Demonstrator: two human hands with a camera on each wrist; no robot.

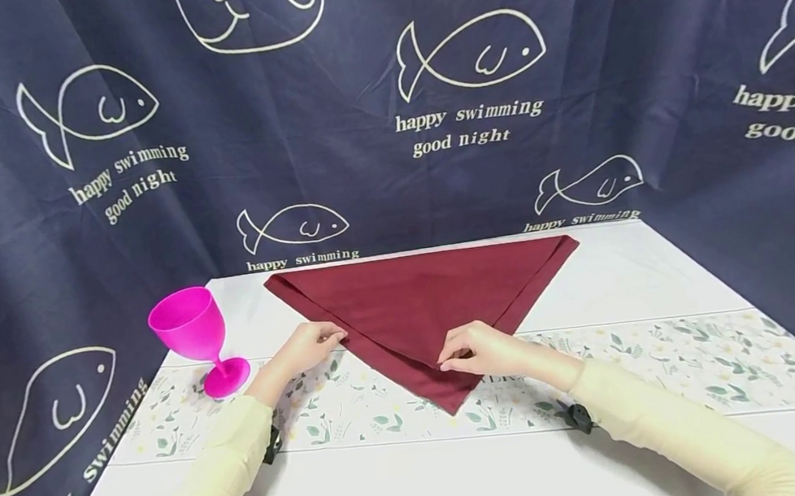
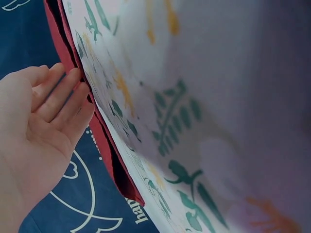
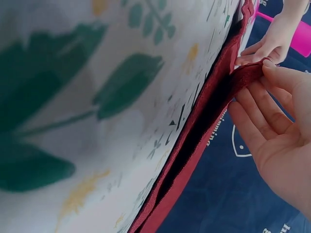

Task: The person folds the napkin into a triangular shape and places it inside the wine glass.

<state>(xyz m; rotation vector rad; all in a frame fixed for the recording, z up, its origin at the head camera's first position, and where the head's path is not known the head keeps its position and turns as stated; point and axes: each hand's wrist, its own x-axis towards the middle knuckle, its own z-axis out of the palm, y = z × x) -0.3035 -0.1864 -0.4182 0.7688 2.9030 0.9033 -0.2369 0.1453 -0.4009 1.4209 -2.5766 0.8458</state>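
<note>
Pale yellow fabric sleeves (image 1: 676,427) reach forward in the head view, over a white, flower-banded table (image 1: 411,492) carrying a dark red, triangular folded cloth (image 1: 403,296). Beside my left grip (image 1: 304,349) stands a magenta stemmed goblet (image 1: 189,325). From the left wrist, that grip's loosely bent fingers touch the cloth's edge. From the right wrist, my right grip (image 3: 277,107) pinches its upper layer's raised corner between thumb and fingers.
</note>
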